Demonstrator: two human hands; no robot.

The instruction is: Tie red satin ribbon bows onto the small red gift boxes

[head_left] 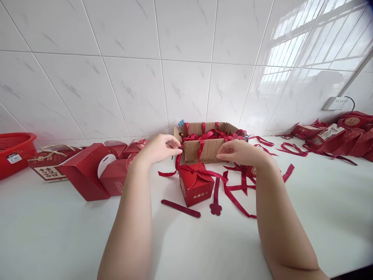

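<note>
A small red gift box (196, 186) stands on the white counter (72, 229) in front of me, with a red ribbon (233, 198) laid across its top and trailing to the right. My left hand (159, 147) hovers just above and left of the box, fingers pinched on an end of that ribbon. My right hand (243, 152) is above and right of the box, fingers curled together; what they hold is hidden. A flat red strip (180, 208) and a flower-ended tab (216, 200) lie beside the box.
An open cardboard box (208, 149) full of red ribbons sits behind against the tiled wall. Folded red boxes (96, 171) lie at left, next to a red basket (13, 153). More red boxes and bags (340, 136) are piled at far right, below a wall socket (335, 103).
</note>
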